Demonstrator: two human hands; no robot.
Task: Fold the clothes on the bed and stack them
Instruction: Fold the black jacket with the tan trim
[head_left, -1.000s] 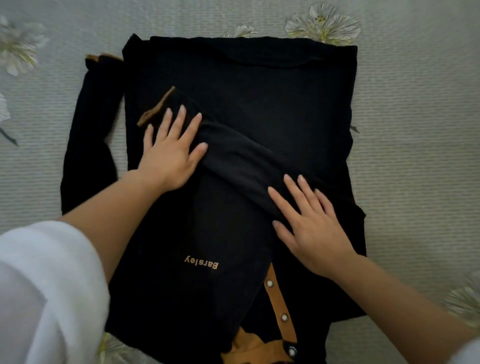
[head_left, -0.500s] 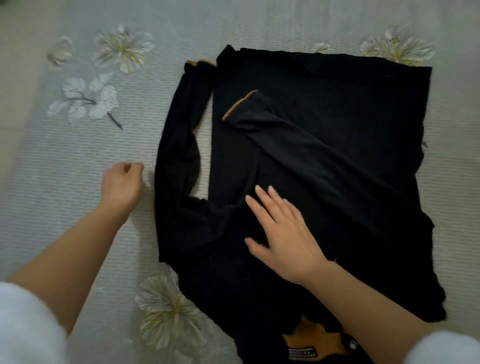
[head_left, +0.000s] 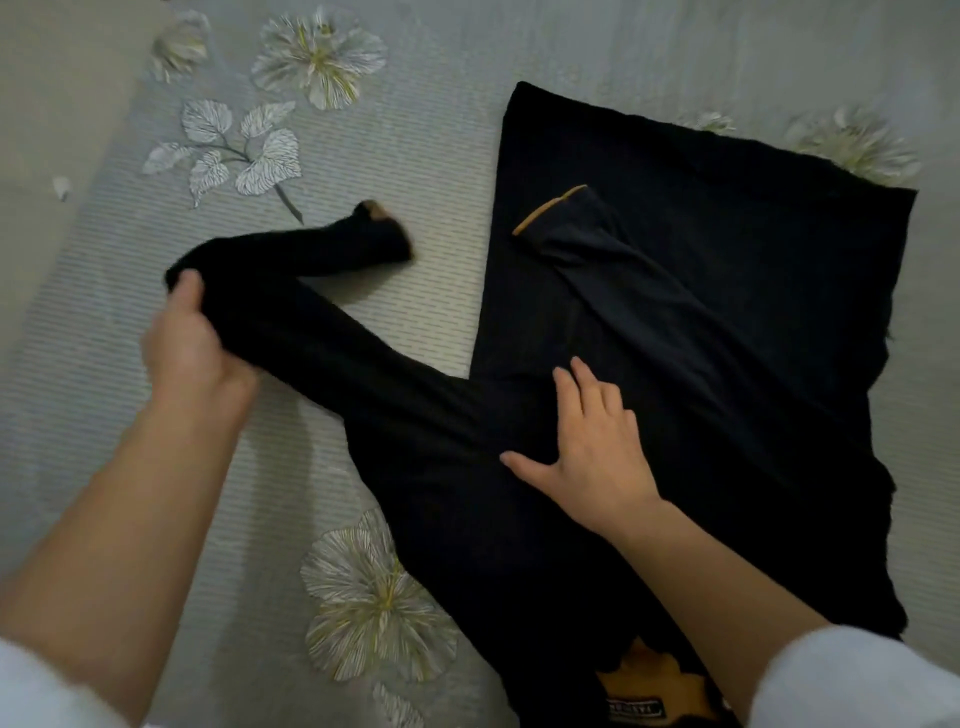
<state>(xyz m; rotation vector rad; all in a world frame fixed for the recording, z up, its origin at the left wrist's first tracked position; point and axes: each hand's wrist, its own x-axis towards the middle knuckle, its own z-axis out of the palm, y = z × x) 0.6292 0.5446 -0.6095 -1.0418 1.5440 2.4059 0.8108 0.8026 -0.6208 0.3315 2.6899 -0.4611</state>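
A black long-sleeved shirt (head_left: 727, 291) with tan trim lies spread on the bed, its tan collar at the near edge. One sleeve (head_left: 613, 270) is folded diagonally across the body, tan cuff up. My left hand (head_left: 192, 343) grips the other sleeve (head_left: 332, 332) near its middle and holds it pulled out to the left, so the cuff end doubles back on the bedspread. My right hand (head_left: 592, 447) presses flat on the shirt's body near that sleeve's shoulder, fingers straight.
The bedspread (head_left: 395, 156) is pale grey, ribbed, with printed flowers and leaves. Its left edge runs along the far left of the view. White sleeves cover both my upper arms at the bottom corners.
My left hand left the folded sleeve, went out to the left and took hold of the other sleeve, pulling it outward. My right hand slid left across the shirt.
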